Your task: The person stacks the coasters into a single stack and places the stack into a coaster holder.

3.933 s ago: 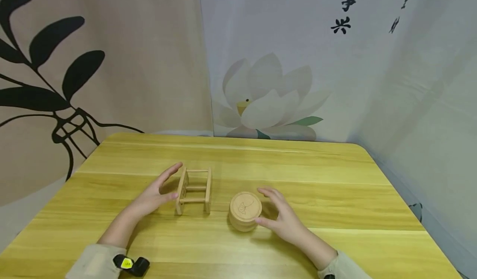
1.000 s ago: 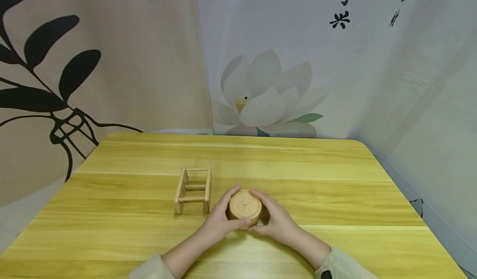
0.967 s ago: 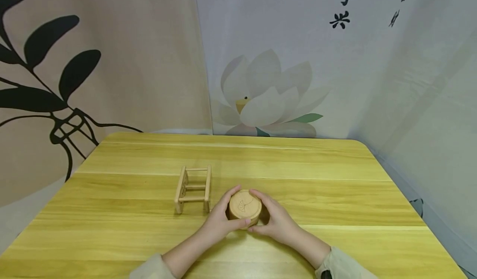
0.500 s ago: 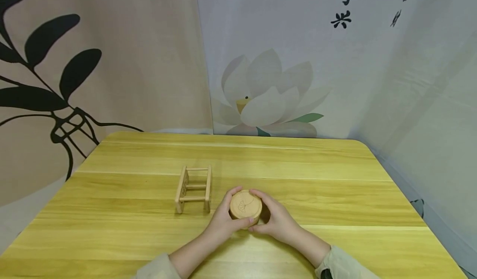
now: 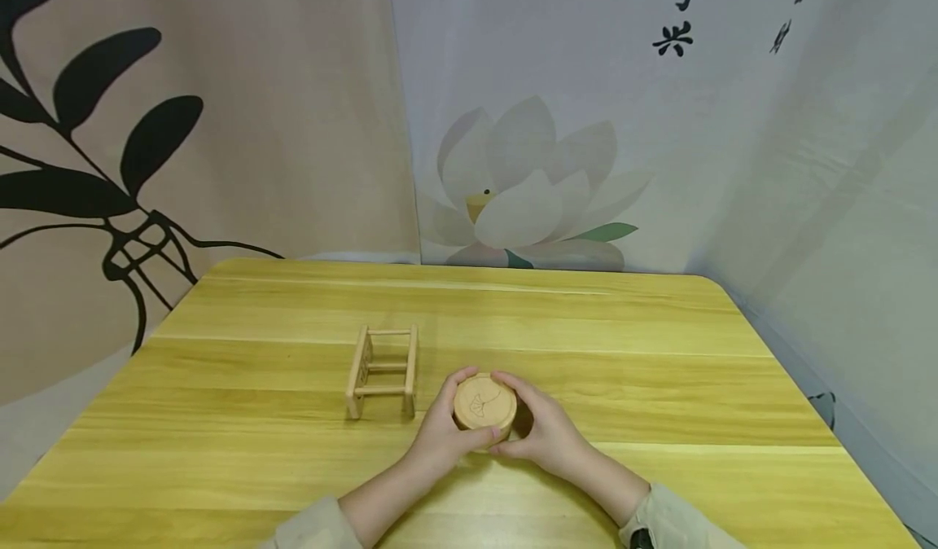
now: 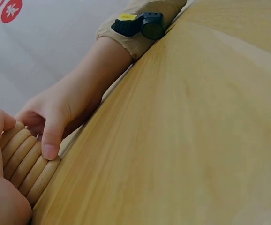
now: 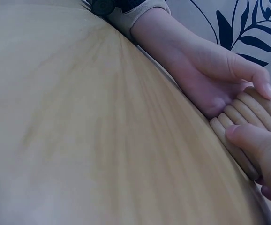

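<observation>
A stack of several round wooden coasters (image 5: 484,401) stands on the table between both hands, its top one engraved with a leaf-like design. From the left, my left hand (image 5: 440,435) grips it near the top, thumb across the front and fingers round the far side. My right hand (image 5: 545,437) holds the opposite side, its thumb lower down. The wrist views show the rounded edges of the stacked coasters (image 6: 26,161), with the right thumb (image 7: 241,136) pressed on the lower ones. Left of the stack sits a small wooden rack (image 5: 411,370), untouched.
The wooden table (image 5: 623,329) has rounded far corners. Behind it hangs a curtain (image 5: 308,125) printed with dark leaves, a lotus and writing. A black band with a round device (image 6: 152,26) sits on the right sleeve.
Since the earliest frame, my left hand has left the rack's side and taken hold of the stack; my right hand has closed in on it. Over the last second both hands stay almost still.
</observation>
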### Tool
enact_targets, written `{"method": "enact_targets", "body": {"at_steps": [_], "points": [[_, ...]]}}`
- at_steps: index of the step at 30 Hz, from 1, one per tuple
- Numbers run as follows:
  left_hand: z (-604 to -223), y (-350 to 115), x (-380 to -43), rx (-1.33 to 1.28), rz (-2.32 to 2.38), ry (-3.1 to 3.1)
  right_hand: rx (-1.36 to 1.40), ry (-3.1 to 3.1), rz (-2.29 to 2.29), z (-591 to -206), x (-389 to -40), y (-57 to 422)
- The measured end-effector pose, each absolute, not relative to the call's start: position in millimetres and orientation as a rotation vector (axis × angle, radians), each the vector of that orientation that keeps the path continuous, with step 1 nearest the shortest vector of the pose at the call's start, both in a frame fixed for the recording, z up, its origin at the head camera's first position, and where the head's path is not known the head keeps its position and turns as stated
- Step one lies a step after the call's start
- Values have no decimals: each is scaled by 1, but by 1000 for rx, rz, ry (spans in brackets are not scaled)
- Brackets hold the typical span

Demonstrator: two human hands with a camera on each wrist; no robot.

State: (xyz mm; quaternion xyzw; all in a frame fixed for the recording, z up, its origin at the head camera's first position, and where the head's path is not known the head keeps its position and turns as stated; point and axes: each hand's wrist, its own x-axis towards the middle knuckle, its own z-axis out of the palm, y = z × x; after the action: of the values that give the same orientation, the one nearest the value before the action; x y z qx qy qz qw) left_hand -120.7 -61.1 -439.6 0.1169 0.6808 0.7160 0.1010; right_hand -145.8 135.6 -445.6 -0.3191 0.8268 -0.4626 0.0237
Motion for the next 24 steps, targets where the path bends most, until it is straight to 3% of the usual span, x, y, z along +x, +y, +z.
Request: {"method": "enact_targets", "body": {"at_steps": [24], "points": [[-438,-58,-123,299,2224,1867,-983,2559,-1507,-445,-146,136]]}}
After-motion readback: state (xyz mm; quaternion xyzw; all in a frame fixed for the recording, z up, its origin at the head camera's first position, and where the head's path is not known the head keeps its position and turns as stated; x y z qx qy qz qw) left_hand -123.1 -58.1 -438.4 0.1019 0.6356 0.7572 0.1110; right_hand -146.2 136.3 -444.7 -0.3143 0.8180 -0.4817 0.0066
